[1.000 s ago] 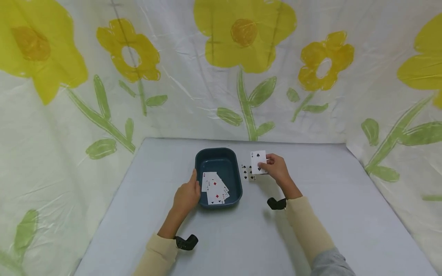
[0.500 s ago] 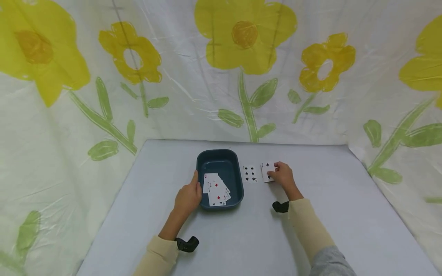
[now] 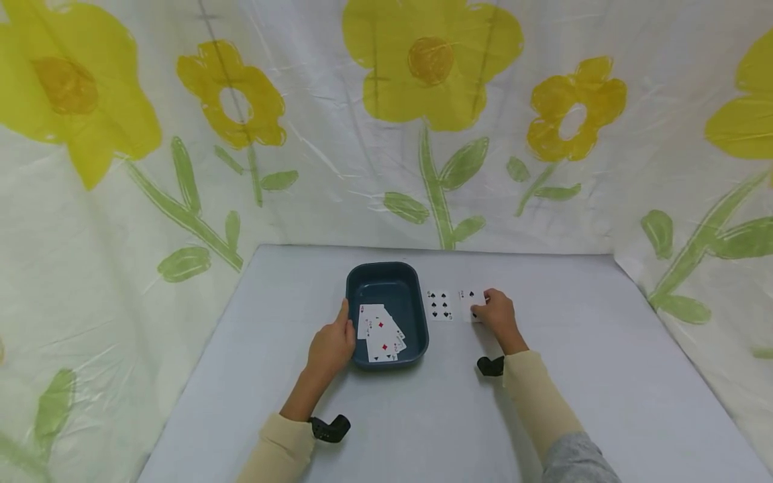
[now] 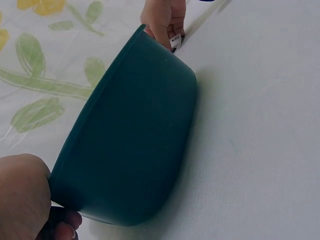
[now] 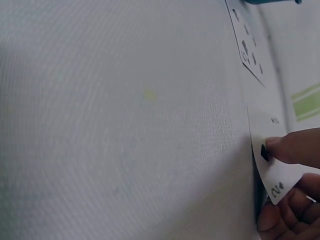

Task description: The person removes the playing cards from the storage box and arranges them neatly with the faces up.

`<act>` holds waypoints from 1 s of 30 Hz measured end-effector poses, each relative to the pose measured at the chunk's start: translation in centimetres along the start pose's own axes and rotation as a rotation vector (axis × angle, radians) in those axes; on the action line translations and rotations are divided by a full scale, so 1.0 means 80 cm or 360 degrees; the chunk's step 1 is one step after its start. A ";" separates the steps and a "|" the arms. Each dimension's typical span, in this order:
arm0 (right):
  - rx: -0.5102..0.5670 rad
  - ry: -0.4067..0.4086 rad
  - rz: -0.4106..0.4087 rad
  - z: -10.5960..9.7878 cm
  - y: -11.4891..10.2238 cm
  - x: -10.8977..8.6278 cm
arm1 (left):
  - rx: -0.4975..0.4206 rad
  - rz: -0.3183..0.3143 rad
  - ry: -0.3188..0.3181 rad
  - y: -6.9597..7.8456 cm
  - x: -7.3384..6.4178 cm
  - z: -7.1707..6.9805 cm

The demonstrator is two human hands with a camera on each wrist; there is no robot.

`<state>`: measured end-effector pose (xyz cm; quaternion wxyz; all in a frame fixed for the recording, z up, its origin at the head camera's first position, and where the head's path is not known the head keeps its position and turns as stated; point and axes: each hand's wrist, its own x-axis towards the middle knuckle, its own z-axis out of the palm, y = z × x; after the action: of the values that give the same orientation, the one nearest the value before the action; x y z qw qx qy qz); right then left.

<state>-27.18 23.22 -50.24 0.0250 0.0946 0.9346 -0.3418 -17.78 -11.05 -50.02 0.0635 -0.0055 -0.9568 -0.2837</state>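
Note:
My left hand (image 3: 331,345) grips the left side of a dark blue-green plastic basin (image 3: 386,290); the left wrist view has that hand (image 4: 22,195) at the near end of the basin's wall (image 4: 125,135). Several playing cards (image 3: 382,335) lie face up and overlapping in the basin's near part. On the right, my right hand (image 3: 498,314) pinches a two of spades (image 3: 468,302) by its right edge. The right wrist view shows the thumb on the card's face (image 5: 280,172) and the other fingers beneath it. That card lies low over the table, its near end slightly raised.
A six of spades (image 3: 439,306) lies face up between the basin and the two of spades. The table (image 3: 417,416) has a pale cloth. Behind it hangs a white curtain (image 3: 326,201) with yellow flowers. Black wrist cameras (image 3: 329,428) sit on both forearms.
My right hand has carried the two of spades rightward and down to the table, uncovering the six of spades. My left hand and the basin have stayed in place.

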 end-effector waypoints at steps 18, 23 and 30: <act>0.0046 0.0117 -0.0067 0.008 0.009 0.000 | -0.0041 -0.0003 0.0017 0.001 0.000 0.001; 0.0122 0.0059 -0.0043 0.006 0.005 -0.006 | -0.0045 0.0003 0.0016 0.001 -0.001 0.003; 0.0742 -0.0188 0.0111 -0.003 -0.032 -0.014 | -0.0016 -0.0013 0.0002 -0.002 0.000 0.002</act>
<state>-26.56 21.28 -48.32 0.0690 0.1099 0.8236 -0.5521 -17.77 -11.08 -50.23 0.0631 -0.0018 -0.9553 -0.2887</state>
